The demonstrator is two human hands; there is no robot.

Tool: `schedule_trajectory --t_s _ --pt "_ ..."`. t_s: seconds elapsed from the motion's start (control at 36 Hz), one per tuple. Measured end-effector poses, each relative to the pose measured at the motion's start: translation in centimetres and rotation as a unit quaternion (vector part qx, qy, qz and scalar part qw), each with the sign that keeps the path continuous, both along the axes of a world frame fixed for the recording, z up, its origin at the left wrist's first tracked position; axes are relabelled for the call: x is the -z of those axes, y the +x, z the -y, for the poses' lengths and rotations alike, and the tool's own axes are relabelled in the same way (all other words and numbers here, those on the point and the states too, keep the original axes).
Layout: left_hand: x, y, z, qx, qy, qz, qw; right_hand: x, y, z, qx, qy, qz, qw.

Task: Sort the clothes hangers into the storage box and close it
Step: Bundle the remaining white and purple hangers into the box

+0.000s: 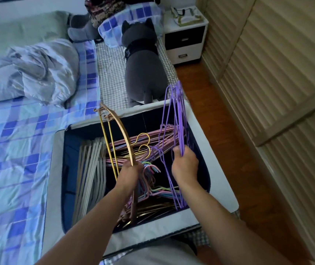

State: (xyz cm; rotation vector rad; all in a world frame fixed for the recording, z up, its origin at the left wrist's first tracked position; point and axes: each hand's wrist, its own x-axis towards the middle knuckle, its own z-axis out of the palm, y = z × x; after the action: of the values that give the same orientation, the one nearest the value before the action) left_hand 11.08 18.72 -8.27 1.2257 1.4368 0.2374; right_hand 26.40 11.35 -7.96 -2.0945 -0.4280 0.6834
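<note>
While the storage box (218,165) lies open on the bed (15,150), its white fabric rim and dark blue lining exposed, both hands work inside and above it. The left hand (129,175) is over the middle of the box, its fingers curled round a small bundle of gold and tan hangers (114,138) that rises tilted from the hand toward the far left corner of the box, tips clearing the rim. The right hand (184,165) is toward the right side of the box, its fingers closed round a bunch of purple wire hangers (177,115); this bunch stands nearly upright, its upper end above the far right corner of the box and its lower end reaching down to the near wall. Inside the box, a row of pale grey hangers (89,173) lies along the left wall. Pink hangers (128,142) with gold hooks lie across the centre, behind the left hand. A mixed tangle of pastel hangers (153,188) sits between the two hands, toward the near wall. Beyond the far rim of the box a grey plush toy (143,73) lies on the bed. A crumpled quilt (30,71) lies beyond the box to the left. A white bedside cabinet (185,37) stands beyond the toy.
</note>
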Motion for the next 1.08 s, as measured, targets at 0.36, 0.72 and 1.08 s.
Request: schedule_trajectory --t_s 0.36,0.72,1.08 --pt "-0.2 -0.6 1.6 -0.055 0.078 -0.038 0.995 -2.0 0.0 2.6 -0.004 0.088 0.016 0.996" --pt "-6.7 -6.8 0.6 -0.210 0.093 0.256 0.939 -5.7 -2.6 2.3 -0.147 0.171 -0.121 0.967" --pt "-9.6 -6.5 -0.3 -0.224 -0.037 0.463 0.857 -9.6 -2.3 -1.9 -0.544 0.113 -0.449 0.700"
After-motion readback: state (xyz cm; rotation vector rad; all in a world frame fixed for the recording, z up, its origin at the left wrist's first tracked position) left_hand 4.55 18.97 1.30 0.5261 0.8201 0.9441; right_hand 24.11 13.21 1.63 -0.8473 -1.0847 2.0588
